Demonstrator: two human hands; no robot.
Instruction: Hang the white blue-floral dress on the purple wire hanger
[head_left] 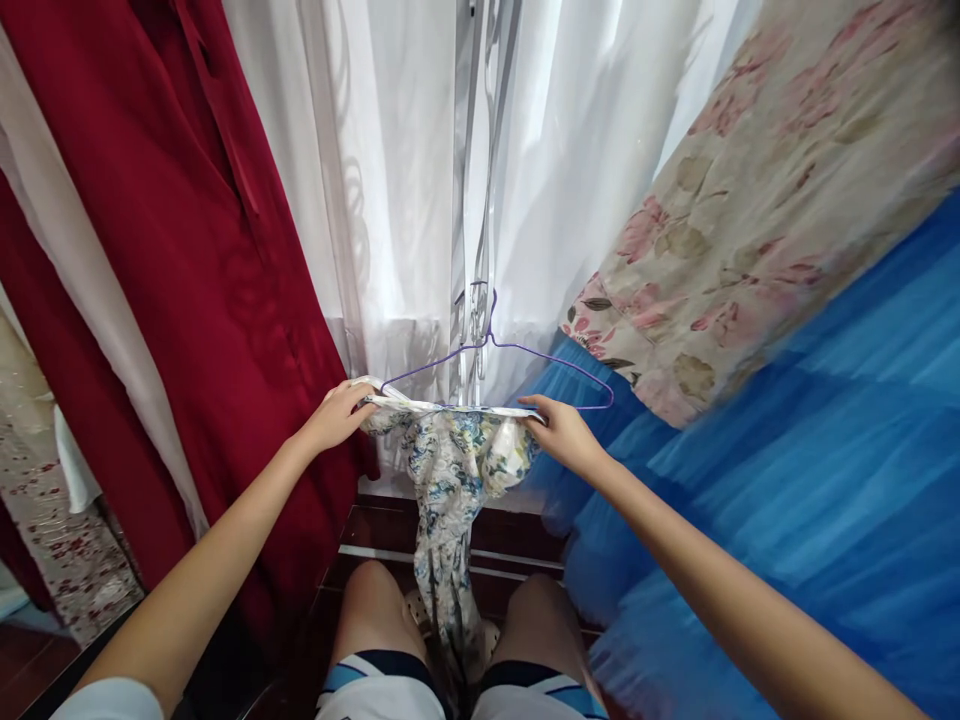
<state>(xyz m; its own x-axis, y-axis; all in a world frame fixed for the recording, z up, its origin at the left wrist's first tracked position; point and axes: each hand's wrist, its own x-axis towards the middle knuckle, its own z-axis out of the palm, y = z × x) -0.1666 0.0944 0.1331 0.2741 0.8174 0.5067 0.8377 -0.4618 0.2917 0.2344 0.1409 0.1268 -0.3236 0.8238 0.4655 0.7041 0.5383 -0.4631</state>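
A floral dress point(446, 490) in white, blue and yellow hangs down between my knees. My left hand point(339, 415) pinches the left end of its white top edge, where a strap loops up. At the opposite end, my right hand point(561, 430) grips the same edge beside a puffed cup, so the edge stretches nearly straight between both hands. Behind it is a purple wire hanger point(551, 355), its hook upward near some white hanging straps. The hanger's left end meets the strap by my left hand; its right end sticks out past my right fingers.
Dark red fabric point(217, 260) hangs at the left. White curtains point(397, 180) fill the back. To the right hang a pink-flowered cloth point(720, 260) and blue tulle point(810, 470). Dark floor tiles point(382, 525) show below, near my bare knees.
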